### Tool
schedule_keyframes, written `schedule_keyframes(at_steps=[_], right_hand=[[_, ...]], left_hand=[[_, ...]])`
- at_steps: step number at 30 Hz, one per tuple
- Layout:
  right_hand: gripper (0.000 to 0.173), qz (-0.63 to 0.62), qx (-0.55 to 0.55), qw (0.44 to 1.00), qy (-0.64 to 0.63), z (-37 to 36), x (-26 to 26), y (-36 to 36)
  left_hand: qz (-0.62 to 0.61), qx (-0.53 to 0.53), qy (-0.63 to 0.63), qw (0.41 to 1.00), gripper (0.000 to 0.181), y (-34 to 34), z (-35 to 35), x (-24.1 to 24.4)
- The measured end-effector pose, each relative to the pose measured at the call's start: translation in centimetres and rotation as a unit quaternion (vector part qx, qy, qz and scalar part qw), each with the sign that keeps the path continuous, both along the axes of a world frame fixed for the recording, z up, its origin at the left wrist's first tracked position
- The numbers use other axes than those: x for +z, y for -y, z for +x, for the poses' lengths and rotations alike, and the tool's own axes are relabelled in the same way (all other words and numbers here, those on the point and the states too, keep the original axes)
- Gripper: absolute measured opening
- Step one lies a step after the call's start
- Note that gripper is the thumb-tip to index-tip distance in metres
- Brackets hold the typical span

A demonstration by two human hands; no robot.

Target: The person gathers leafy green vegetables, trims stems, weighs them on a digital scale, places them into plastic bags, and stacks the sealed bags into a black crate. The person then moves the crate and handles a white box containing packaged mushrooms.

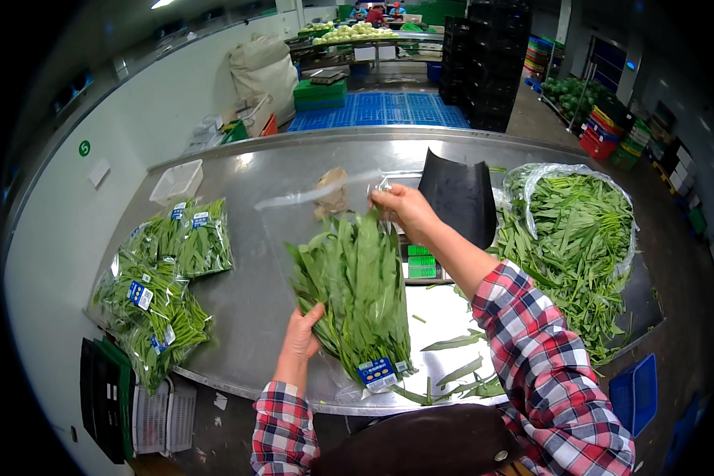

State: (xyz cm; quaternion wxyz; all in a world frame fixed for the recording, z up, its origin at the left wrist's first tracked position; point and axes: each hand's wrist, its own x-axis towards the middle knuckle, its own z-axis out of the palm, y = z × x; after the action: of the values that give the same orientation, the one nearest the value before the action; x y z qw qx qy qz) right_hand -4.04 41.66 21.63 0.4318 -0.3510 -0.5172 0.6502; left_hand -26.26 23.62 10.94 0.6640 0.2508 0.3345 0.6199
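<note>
A clear plastic bag filled with leafy greens [357, 285] lies tilted before me, its printed label [378, 375] at the lower end. My left hand [303, 330] grips the bag's left side near the stems, thumb on top. At the upper right corner of the bag's mouth, my right hand [401, 205] pinches the film between thumb and fingers. Under my right forearm is a digital scale with a lit green display [422, 262]. A curved black sheet [457, 196] stands beside it. Loose leaves [461, 372] are scattered on the bright tabletop to the right of the bag.
Bagged greens [154, 297] are piled at the table's left. A white plastic basket [177, 181] stands behind them. On the right, loose greens [577, 220] spill from a large open plastic bag. A blue bin [633, 395] is below the table's right edge. People work far back.
</note>
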Motion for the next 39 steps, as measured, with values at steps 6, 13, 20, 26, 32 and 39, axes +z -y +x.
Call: schedule_keyframes(at_steps=[6, 13, 20, 26, 32, 39], right_hand=[[0.015, -0.033, 0.015, 0.999, -0.013, -0.3, 2.3, 1.1], [0.014, -0.035, 0.041, 0.998, -0.019, 0.1, 4.1, 3.2], [0.014, -0.022, 0.059, 0.998, -0.028, 0.5, 4.3, 3.7], [0.016, 0.014, 0.054, 0.998, -0.011, 1.5, 6.5, 4.8], [0.022, 0.262, 0.015, 0.965, 0.011, -1.1, 11.1, 6.7], [0.013, 0.555, 0.102, 0.818, 0.112, 3.0, -1.8, 19.7]], left_hand=[[-0.027, 0.000, 0.016, 0.999, 0.042, 0.6, -2.3, -0.5], [0.118, 0.154, -0.068, 0.979, 0.039, -1.1, -3.0, 4.9], [0.150, 0.198, -0.172, 0.953, 0.019, -3.5, -3.5, 8.8], [0.148, 0.263, -0.246, 0.921, 0.016, -1.3, -3.1, 11.7], [0.198, 0.341, -0.332, 0.857, 0.012, 3.1, -5.1, 17.4], [-0.002, 0.272, -0.513, 0.814, 0.008, 19.4, -5.0, 10.3]])
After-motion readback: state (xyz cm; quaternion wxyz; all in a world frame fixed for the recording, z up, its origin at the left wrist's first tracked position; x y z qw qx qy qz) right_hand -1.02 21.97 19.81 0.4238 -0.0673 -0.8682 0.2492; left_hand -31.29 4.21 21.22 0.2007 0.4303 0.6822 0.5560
